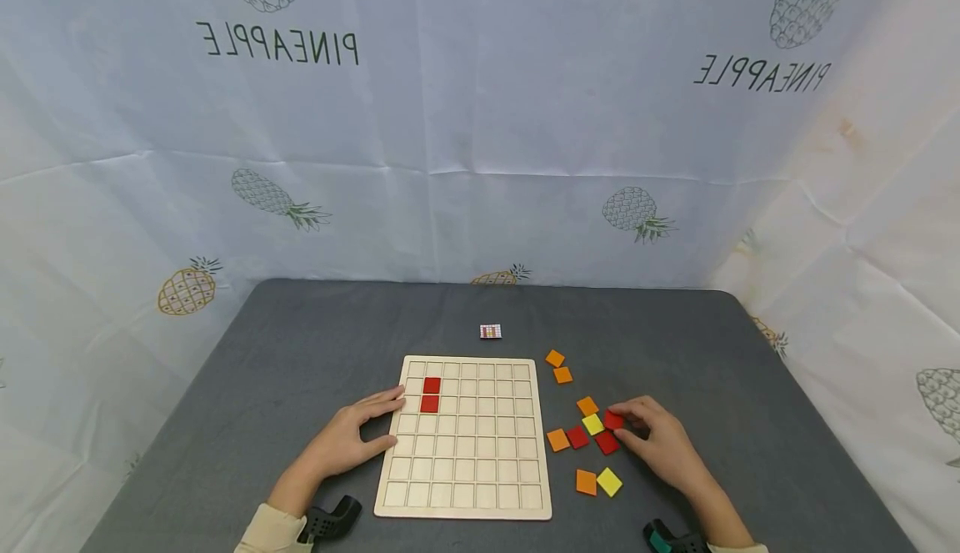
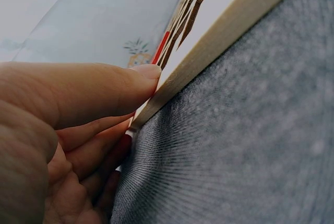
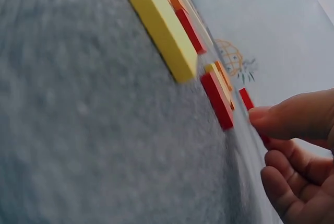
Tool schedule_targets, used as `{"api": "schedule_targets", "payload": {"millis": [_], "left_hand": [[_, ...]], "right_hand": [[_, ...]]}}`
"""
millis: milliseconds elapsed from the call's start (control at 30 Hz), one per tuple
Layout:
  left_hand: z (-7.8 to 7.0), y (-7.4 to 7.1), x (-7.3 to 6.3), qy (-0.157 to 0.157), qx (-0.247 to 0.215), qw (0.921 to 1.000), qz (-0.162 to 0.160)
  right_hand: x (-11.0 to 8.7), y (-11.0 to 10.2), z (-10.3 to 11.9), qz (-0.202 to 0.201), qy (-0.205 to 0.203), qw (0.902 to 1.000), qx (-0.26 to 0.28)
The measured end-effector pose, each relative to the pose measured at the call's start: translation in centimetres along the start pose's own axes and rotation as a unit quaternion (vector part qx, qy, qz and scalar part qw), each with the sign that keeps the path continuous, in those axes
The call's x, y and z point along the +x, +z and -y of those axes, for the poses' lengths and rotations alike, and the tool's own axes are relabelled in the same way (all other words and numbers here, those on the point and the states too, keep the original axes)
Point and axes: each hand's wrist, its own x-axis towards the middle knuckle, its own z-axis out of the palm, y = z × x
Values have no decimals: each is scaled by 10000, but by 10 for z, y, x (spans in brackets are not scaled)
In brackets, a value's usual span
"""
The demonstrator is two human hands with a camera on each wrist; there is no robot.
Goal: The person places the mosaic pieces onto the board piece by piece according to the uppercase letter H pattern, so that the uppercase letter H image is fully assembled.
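Observation:
In the head view a pale wooden grid board (image 1: 467, 446) lies on the dark table. Two red tiles, an upper red tile (image 1: 432, 385) and a lower red tile (image 1: 429, 404), sit in its cells near the upper left. My left hand (image 1: 341, 440) rests against the board's left edge, thumb and fingers spread along it; the left wrist view has the thumb (image 2: 120, 85) right at the rim. Between thumb and fingers, my right hand (image 1: 660, 444) pinches a red square tile (image 3: 246, 98). Another red tile (image 1: 607, 442) lies just below that hand.
Right of the board are scattered orange tiles (image 1: 558, 439), yellow tiles (image 1: 610, 482) and one more red tile (image 1: 577, 437). A small patterned card (image 1: 491, 331) lies beyond the board. A pineapple-print cloth (image 1: 465, 119) hangs behind the table (image 1: 337, 319).

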Motion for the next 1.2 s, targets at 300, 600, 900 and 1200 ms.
{"api": "schedule_targets", "payload": {"millis": [300, 600, 900, 1200], "left_hand": [[1, 0, 0, -6, 30, 10000, 34], [0, 2, 0, 172, 149, 9997, -47], [0, 0, -1, 218, 97, 9997, -73], [0, 1, 0, 105, 79, 9999, -22]], "right_hand": [[11, 14, 28, 222, -299, 9986, 387], [29, 40, 73, 570, -999, 9890, 934], [45, 78, 122, 700, -1514, 9795, 1129], [55, 107, 162, 1095, -1465, 9767, 1121]]}}
